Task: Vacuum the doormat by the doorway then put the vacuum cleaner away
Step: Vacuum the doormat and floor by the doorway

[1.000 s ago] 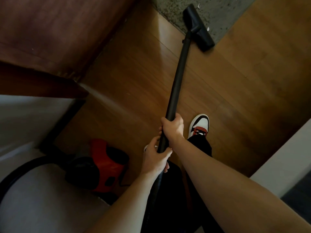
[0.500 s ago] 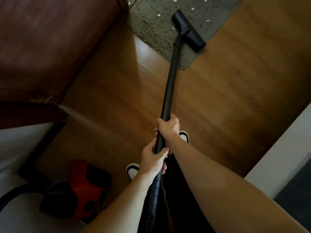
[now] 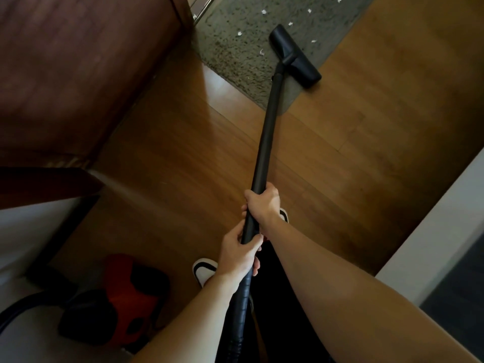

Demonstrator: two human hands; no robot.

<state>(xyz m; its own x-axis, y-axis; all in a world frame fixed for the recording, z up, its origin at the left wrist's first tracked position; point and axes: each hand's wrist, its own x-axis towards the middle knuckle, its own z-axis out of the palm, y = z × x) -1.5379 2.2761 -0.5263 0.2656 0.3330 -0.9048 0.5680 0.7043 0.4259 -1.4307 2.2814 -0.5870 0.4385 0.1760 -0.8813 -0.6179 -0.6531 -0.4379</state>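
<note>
A grey speckled doormat lies at the top of the view by the doorway, with small white scraps scattered on it. The black floor head of the vacuum rests on the mat's near right corner. A long black wand runs from the head down to me. My right hand grips the wand higher up, and my left hand grips it just below, where the ribbed hose begins. The red and black vacuum body sits on the floor at the lower left.
A dark brown wooden door or cabinet fills the upper left. Wooden floorboards lie between me and the mat. A white wall edge runs along the right. My white shoe shows beneath my left hand.
I have stepped towards the doorway, so more of the mat shows. The floor head has moved further onto the mat, and the vacuum body has slid lower left in view.
</note>
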